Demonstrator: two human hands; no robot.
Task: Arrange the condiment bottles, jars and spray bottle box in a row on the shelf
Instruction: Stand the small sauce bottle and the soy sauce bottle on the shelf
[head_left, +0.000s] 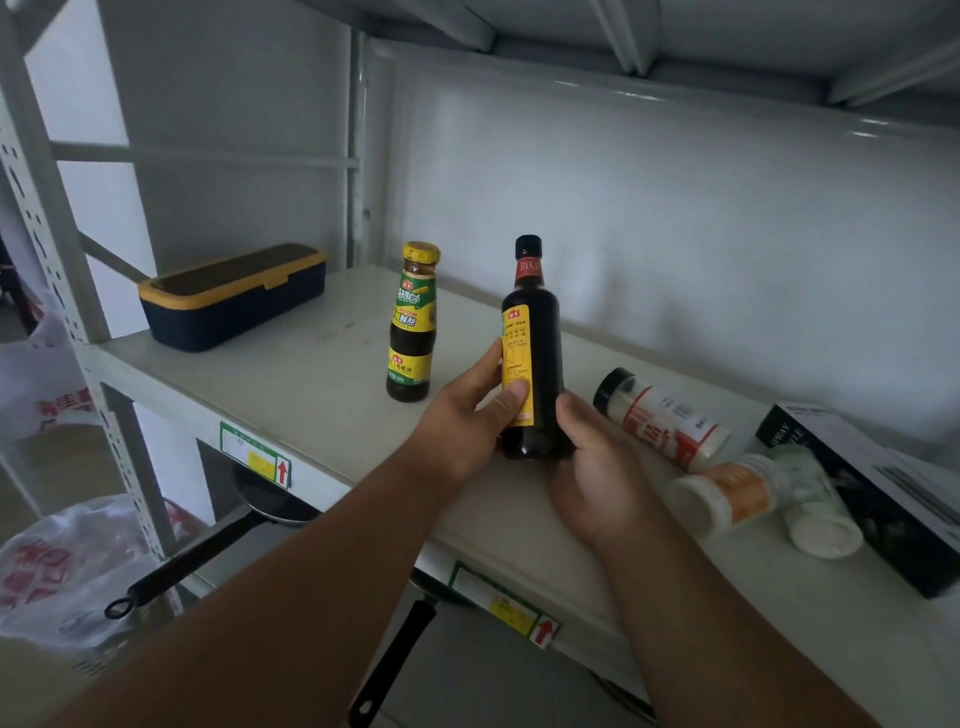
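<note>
You have both hands on the dark soy sauce bottle (535, 358): your left hand (467, 421) wraps its labelled side with the thumb across the yellow label, and your right hand (597, 467) cups its base from the right. The bottle stands upright, long axis vertical, black cap up, its base at the shelf (291, 384) surface (whether it touches, you cannot tell). Just to its left the oyster sauce bottle (413, 322) stands upright, yellow cap up. To the right three jars lie on their sides: the black-lidded jar (660, 415) points up-left, the orange-labelled jar (722, 496) and green-labelled jar (815, 504) cross each other beside the spray bottle box (872, 478), lying flat. A navy-and-yellow case (234, 296) sits far left.
</note>
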